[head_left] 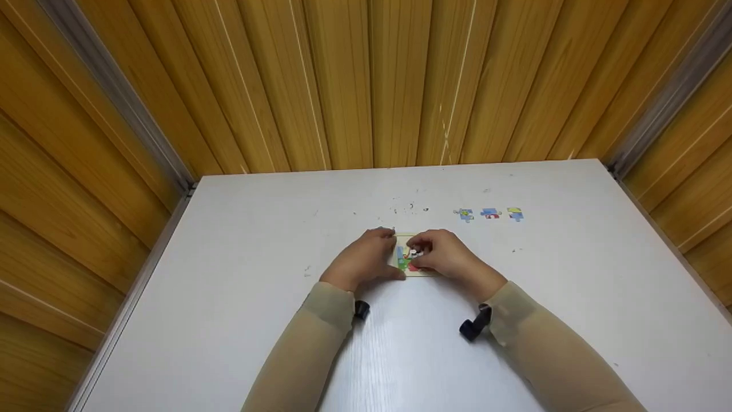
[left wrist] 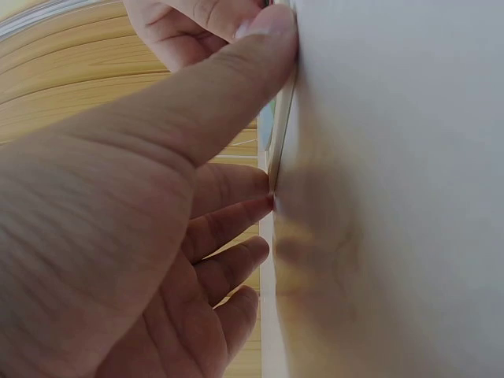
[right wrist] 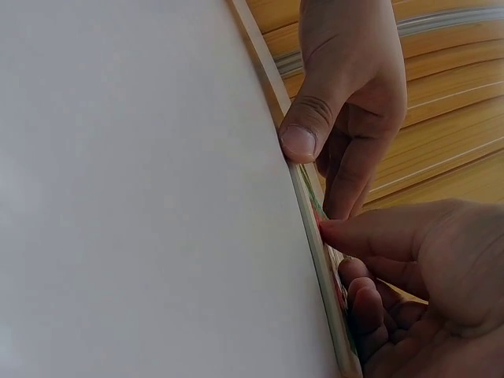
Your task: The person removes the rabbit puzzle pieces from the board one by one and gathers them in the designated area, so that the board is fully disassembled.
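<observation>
A small square jigsaw board [head_left: 419, 274] with a pale rim and colourful picture lies flat on the white table. My left hand [head_left: 366, 260] holds it at its left side, thumb at the near corner and fingertips at the far one. In the left wrist view, that thumb [left wrist: 260, 47] presses against the board's edge [left wrist: 282, 134]. Over the picture, my right hand [head_left: 449, 254] has its fingers curled and seems to pinch a jigsaw piece [head_left: 416, 252], mostly hidden by the fingers. The right wrist view shows its thumb tip touching a red part of the picture.
Three loose jigsaw pieces lie in a row at the back right: a left one [head_left: 466, 214], a middle one [head_left: 490, 213] and a right one [head_left: 516, 214]. Small dark marks dot the white table [head_left: 229, 297]. Wood-patterned walls [head_left: 372, 86] stand behind and at both sides.
</observation>
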A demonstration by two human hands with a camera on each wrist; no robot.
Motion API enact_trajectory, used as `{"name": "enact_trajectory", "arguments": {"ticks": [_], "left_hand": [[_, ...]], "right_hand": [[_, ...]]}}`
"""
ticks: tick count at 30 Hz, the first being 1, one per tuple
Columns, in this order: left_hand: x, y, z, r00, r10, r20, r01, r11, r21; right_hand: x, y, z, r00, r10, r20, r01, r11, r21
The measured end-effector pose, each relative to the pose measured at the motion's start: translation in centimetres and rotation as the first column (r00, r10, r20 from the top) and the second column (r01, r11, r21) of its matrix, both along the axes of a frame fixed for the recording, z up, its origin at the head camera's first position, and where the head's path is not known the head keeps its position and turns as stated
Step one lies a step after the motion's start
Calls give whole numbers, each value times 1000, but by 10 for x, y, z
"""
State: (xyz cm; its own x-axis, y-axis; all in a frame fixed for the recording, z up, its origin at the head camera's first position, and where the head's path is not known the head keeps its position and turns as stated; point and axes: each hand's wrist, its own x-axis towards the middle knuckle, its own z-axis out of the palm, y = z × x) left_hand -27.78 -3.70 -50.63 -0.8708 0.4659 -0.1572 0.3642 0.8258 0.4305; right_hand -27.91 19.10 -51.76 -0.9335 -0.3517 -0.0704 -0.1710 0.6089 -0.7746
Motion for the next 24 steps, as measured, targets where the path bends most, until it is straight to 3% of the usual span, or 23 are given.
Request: {"name": "enact_trajectory", "arguments": {"ticks": [12, 24], "left_hand": [[1, 1, -1, 1000, -2, -16, 2, 1000, 3], [0, -1, 2, 1000, -15, -17, 15, 1000, -18]], "right_hand": [[1, 0, 0, 998, -35, 48, 36, 999, -9], [0, -1, 0, 988, -50, 144, 70, 988, -137]]}}
